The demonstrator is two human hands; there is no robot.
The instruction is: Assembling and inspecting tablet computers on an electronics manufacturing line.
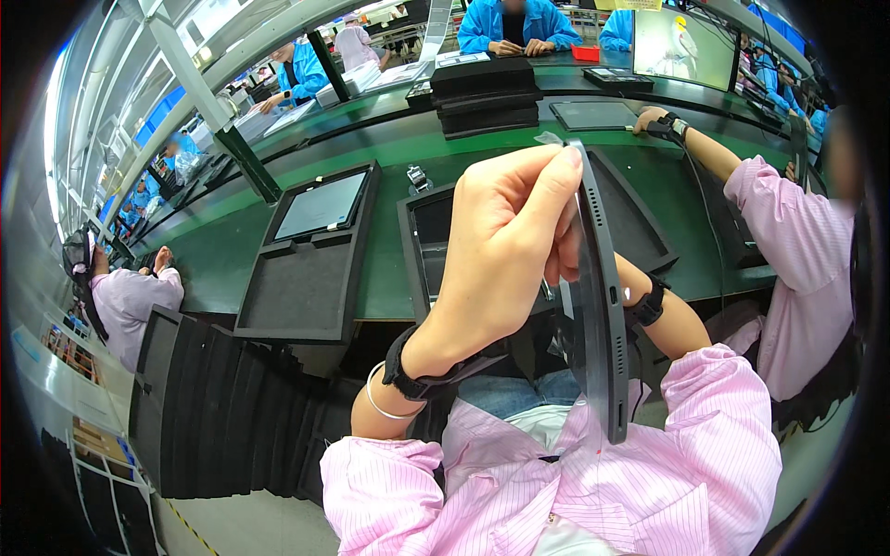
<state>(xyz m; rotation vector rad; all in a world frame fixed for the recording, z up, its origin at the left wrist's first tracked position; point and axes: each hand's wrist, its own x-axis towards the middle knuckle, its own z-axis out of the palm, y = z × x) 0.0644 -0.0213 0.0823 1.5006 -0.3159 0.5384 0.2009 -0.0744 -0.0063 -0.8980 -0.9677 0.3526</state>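
A thin dark grey tablet [607, 306] stands on edge in front of me, its narrow side with port and speaker holes facing up. My left hand [505, 232] is closed in a pinch at its far corner. A scrap of clear film [548, 138] sticks out at those fingertips; the pinch itself is partly covered. Behind the tablet, my right hand [632, 281] supports it, with most of its fingers hidden. Both wrists wear black straps. Beneath my left hand on the green bench lies an open black foam tray [408, 236].
Left on the bench, another black tray [295, 292] holds a tablet [323, 206]. Black trays [218, 408] are stacked below left. A small metallic object [419, 178], a black stack [485, 93] and a flat tablet [593, 115] lie beyond. A co-worker's arm [714, 153] reaches in from the right.
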